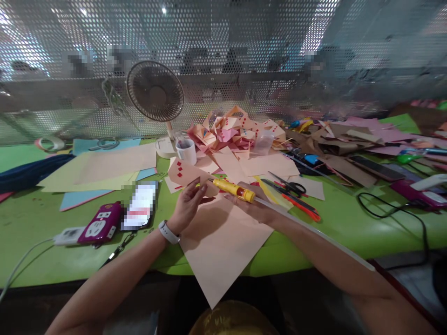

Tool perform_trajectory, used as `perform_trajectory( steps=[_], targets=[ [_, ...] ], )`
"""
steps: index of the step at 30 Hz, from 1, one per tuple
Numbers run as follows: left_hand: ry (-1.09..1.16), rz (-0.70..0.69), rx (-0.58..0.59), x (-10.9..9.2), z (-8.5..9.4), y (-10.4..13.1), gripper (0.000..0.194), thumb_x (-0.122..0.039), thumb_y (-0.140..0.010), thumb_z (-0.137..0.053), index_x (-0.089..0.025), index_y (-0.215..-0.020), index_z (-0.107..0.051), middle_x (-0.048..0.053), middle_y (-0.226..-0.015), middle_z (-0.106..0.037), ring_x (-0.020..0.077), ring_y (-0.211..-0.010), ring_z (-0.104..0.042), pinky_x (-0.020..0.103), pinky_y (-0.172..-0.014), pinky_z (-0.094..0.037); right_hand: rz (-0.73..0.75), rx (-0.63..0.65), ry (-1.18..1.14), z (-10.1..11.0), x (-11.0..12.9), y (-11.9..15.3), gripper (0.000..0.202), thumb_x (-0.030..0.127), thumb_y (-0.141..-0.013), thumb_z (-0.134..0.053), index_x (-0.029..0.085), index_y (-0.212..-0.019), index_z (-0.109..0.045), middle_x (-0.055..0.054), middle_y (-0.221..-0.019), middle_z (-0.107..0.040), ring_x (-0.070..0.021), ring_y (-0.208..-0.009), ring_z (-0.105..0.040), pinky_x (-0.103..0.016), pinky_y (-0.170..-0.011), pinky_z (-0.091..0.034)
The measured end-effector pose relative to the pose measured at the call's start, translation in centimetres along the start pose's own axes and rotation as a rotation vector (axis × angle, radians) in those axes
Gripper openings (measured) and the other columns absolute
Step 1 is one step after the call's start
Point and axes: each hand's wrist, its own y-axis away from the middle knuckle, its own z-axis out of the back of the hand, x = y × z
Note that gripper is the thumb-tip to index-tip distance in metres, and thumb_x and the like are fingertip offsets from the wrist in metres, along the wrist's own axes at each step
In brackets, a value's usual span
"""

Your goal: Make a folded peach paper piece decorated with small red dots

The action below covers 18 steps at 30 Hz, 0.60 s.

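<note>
My left hand (188,204), with a white watch on its wrist, pinches a small peach paper piece (185,173) marked with red diamonds. In my right hand (249,202) is a yellow glue gun (233,190), its nozzle pointing left at the paper piece. A long translucent glue stick (314,232) runs from the gun's back end along my right forearm. Below both hands lies a large peach sheet (223,246), one corner hanging over the table's front edge. Scissors (289,186) and an orange-and-black cutter (300,207) lie right of my right hand.
Behind the hands are a heap of folded peach paper (233,130), a white cup (186,152) and a fan (155,90). Paper sheets (115,163), a phone (140,204) and a purple power bank (101,225) lie left. Brown paper scraps (328,144) and a black cable (391,223) are right.
</note>
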Motion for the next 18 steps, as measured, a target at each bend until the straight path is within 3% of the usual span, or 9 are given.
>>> perform_trajectory(
  steps=[14,18],
  targets=[
    [0.016,-0.011,-0.011,0.30,0.03,0.00,0.049,-0.043,-0.076,-0.080,-0.017,-0.113,-0.063,0.004,-0.101,-0.070,0.0215,-0.091,-0.070,0.045,-0.086,-0.063,0.003,0.005,0.031,-0.10,-0.54,0.03,0.031,0.052,-0.087,-0.062,0.022,-0.078,-0.058,-0.001,-0.074,-0.060,-0.0179,-0.067,-0.055,-0.029,-0.058,-0.038],
    [0.019,-0.004,-0.023,0.26,-0.03,-0.05,0.055,-0.045,-0.073,-0.082,-0.016,-0.115,-0.061,0.003,-0.097,-0.070,0.0193,-0.087,-0.069,0.042,-0.083,-0.064,0.002,-0.004,0.050,-0.13,-0.41,-0.11,0.032,0.056,-0.085,-0.062,0.024,-0.082,-0.064,-0.001,-0.073,-0.063,-0.0200,-0.066,-0.057,-0.031,-0.058,-0.043]
  ],
)
